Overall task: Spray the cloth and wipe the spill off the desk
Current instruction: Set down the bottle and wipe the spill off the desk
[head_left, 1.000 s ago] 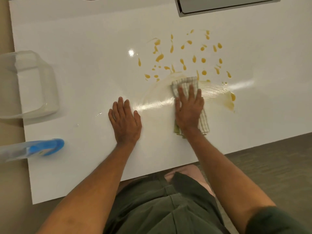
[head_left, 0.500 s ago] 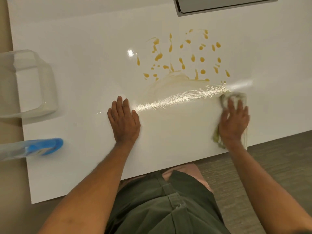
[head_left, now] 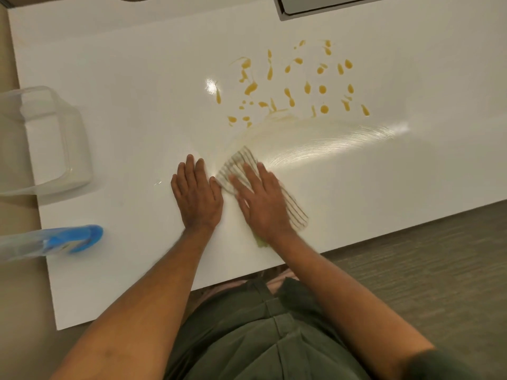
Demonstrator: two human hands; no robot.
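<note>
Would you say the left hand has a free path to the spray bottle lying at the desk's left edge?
Probably yes. The left hand rests flat on the desk, holding nothing, and only bare desk lies between it and the spray bottle. The right hand presses the cloth on its other side.
</note>
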